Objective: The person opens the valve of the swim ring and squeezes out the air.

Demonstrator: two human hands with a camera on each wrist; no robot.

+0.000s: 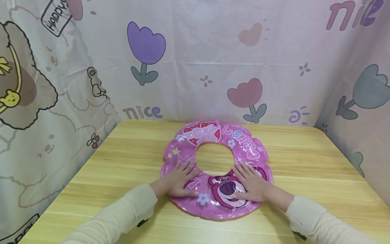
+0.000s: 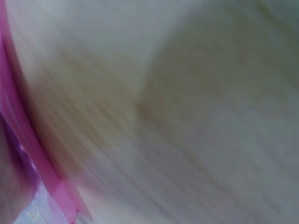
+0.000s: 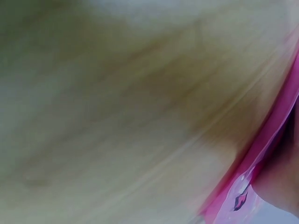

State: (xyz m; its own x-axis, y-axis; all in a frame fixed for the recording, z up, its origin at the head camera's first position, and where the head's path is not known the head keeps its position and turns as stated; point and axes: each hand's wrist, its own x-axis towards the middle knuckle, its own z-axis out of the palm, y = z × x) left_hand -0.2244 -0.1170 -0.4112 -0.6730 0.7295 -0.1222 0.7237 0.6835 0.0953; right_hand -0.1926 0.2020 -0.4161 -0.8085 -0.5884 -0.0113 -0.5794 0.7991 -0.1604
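A pink inflatable swim ring (image 1: pixel 210 203) with a bear face, flowers and lettering lies flat on the wooden table. My left hand (image 1: pixel 179 181) rests on its left side, fingers spread toward the centre hole. On the right side my right hand (image 1: pixel 251 183) lies palm down, partly covering the bear print, its fingertips close to the hole's edge. The left wrist view catches the ring's pink edge (image 2: pixel 28 126) beside part of the hand. Similarly, the right wrist view has the pink rim (image 3: pixel 266 140) and a bit of the hand at its right border.
The light wood table (image 1: pixel 122 166) reaches back to a cloth backdrop (image 1: pixel 195 40) printed with tulips and words. Printed cloth (image 1: pixel 67 101) also hangs along the left side, and more cloth (image 1: pixel 350 81) along the right.
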